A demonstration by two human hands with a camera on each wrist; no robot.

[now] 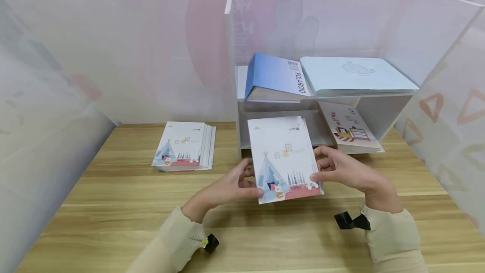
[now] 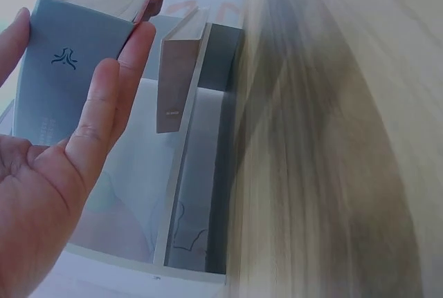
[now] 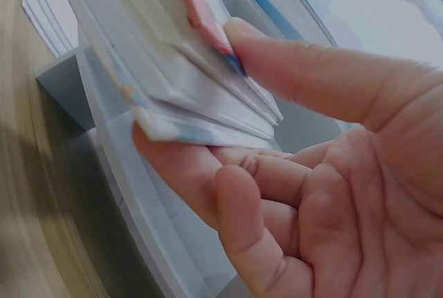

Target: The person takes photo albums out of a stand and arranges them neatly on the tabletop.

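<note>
"Honestly, how would that white book [image 1: 282,159] handle?"

"Fairly light, I'd guess, with stiff covers, though its pages [image 3: 138,42] gape along the loose edge and could splay. Smooth cover, so maybe a bit slippery; hardly fragile."

"Where's best to hold it?"

"Just like that: the left hand [image 1: 229,184] grips the spine [image 2: 55,90] side, the right hand [image 1: 348,169] pinches the opposite edge, thumb on the front cover. They have it raised just in front of the shelf [image 1: 384,113]."

"And around it?"

"Left of the shelf, a pile of similar books [image 1: 178,144] lies on the wood-grain table [image 1: 113,205]. On the shelf's upper board are a blue Polaroid book [image 1: 278,75] at the left and a whale-printed book [image 1: 356,81] at the right. Another tan-spined book [image 1: 350,127] sits at the right of the shelf's lower bay."

"Behind the shelf?"

"A pale wall [image 1: 151,54] with faded pink shapes."
</note>
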